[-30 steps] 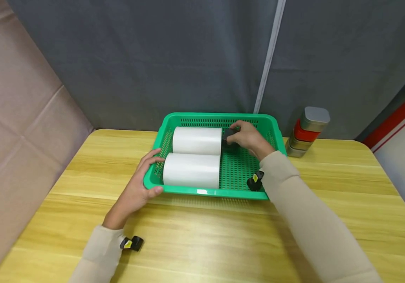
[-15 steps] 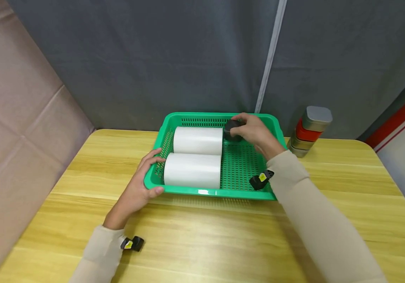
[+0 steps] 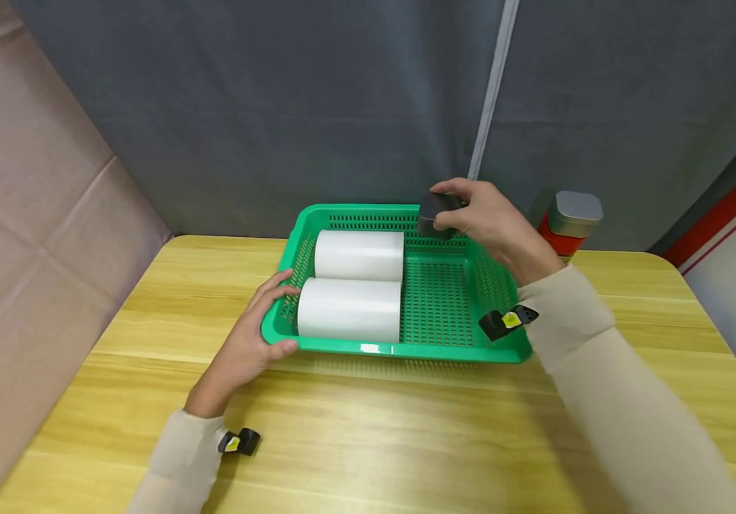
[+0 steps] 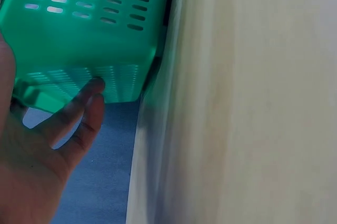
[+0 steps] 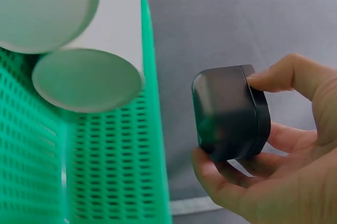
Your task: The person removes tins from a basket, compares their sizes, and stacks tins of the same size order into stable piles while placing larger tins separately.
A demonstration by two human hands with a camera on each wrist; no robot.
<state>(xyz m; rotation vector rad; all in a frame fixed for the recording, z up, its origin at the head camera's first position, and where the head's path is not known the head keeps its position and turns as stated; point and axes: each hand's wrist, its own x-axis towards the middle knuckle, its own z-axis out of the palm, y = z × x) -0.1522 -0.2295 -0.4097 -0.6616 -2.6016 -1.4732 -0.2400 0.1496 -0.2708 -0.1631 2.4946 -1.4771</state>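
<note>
Green plastic basket (image 3: 502, 282) full of little holes sits near the table's (image 3: 368, 435) back edge, with two smooth white rolls (image 3: 350, 310) lying inside. Right hand (image 3: 492, 221) pinches a small black box with rounded corners (image 3: 435, 213) above the basket's back rim. Left hand (image 3: 248, 343) grips the basket's front left corner. A stack of tins (image 3: 567, 221) is partly hidden.

Green, white and black over pale wood

The basket (image 3: 368, 348) is bright green, its walls and floor pierced with rows of small slots. Both rolls (image 3: 350, 310) in it are plain white. The small case (image 3: 437, 213) in the right hand (image 3: 492, 221) is glossy black. The table (image 3: 406, 428) is yellow wood with streaked grain; the stacked tins (image 3: 567, 221) at its far right edge show grey and red. Sleeves (image 3: 624, 421) are beige, the backdrop (image 3: 278, 107) dark grey
</note>
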